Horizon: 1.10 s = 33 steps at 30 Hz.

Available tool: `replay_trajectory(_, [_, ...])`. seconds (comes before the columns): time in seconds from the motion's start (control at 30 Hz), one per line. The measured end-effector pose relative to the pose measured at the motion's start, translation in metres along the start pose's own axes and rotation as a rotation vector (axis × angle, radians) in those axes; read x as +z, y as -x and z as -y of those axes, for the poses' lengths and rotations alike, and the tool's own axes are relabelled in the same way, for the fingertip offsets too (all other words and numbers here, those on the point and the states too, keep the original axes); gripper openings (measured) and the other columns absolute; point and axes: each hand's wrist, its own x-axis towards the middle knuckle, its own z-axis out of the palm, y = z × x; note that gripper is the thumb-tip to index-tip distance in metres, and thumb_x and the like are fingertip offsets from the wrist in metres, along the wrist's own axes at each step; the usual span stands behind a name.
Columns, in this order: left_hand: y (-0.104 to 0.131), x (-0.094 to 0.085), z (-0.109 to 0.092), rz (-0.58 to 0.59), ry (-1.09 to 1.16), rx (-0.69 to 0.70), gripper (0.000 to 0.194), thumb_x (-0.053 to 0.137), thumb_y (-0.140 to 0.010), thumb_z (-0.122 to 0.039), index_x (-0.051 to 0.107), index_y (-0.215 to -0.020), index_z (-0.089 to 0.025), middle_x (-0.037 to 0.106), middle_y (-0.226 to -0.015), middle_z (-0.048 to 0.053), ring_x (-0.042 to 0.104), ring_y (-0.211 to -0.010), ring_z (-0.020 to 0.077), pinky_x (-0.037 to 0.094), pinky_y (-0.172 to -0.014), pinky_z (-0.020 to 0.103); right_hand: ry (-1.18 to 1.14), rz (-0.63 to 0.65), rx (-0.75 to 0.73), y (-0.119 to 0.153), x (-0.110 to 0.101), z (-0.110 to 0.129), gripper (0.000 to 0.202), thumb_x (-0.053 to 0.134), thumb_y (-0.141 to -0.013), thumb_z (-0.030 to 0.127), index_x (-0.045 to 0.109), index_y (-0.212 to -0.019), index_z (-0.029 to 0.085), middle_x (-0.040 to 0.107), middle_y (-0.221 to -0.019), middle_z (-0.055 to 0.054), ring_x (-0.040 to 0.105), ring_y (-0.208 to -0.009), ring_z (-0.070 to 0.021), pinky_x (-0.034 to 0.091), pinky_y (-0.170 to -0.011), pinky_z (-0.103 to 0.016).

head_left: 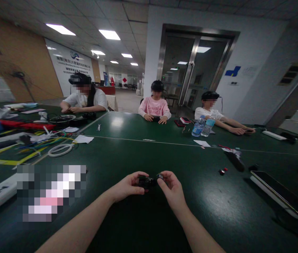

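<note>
My left hand grips a small dark device between thumb and fingers, just above the green table. Its surface is black with some shiny detail, but its exact kind is too dark to make out. Opposite, my right hand pinches a small black piece at the device's right end. Whether that piece is joined to the device or apart from it, I cannot tell. Both forearms reach in from the bottom edge.
Around me stretches a green table. On the right lie a phone and small red and black parts. Two water bottles stand farther back. Cables and a white power strip are left. Several people sit across.
</note>
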Motion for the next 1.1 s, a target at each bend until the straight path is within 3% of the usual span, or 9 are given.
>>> replay_trajectory(0.17, [-0.001, -0.001, 0.002, -0.002, -0.017, 0.005, 0.048, 0.065, -0.066, -0.008, 0.048, -0.108, -0.021, 0.062, -0.100, 0.005, 0.061, -0.087, 0.0165, 0.044, -0.079, 0.034, -0.063, -0.062, -0.044, 0.000, 0.000, -0.002, 0.021, 0.060, -0.073, 0.034, 0.055, -0.089, 0.021, 0.058, -0.086, -0.003, 0.056, -0.083, -0.0177, 0.044, -0.078, -0.033])
replay_trajectory(0.5, [0.001, -0.001, 0.000, -0.019, -0.024, -0.006, 0.047, 0.066, -0.065, -0.010, 0.048, -0.107, -0.022, 0.061, -0.102, 0.004, 0.060, -0.088, 0.0173, 0.044, -0.081, 0.035, -0.204, -0.257, 0.022, -0.001, -0.001, -0.008, 0.031, 0.061, -0.072, 0.037, 0.054, -0.099, 0.023, 0.058, -0.095, -0.003, 0.054, -0.089, -0.0183, 0.044, -0.079, -0.033])
replay_trajectory(1.1, [0.000, 0.001, 0.000, -0.022, -0.004, -0.014, 0.047, 0.064, -0.067, -0.007, 0.047, -0.109, -0.022, 0.061, -0.101, 0.005, 0.061, -0.084, 0.0160, 0.044, -0.077, 0.033, -0.202, -0.263, 0.070, -0.002, -0.002, -0.012, 0.031, 0.064, -0.068, 0.036, 0.059, -0.095, 0.022, 0.062, -0.093, -0.003, 0.056, -0.089, -0.0183, 0.046, -0.077, -0.032])
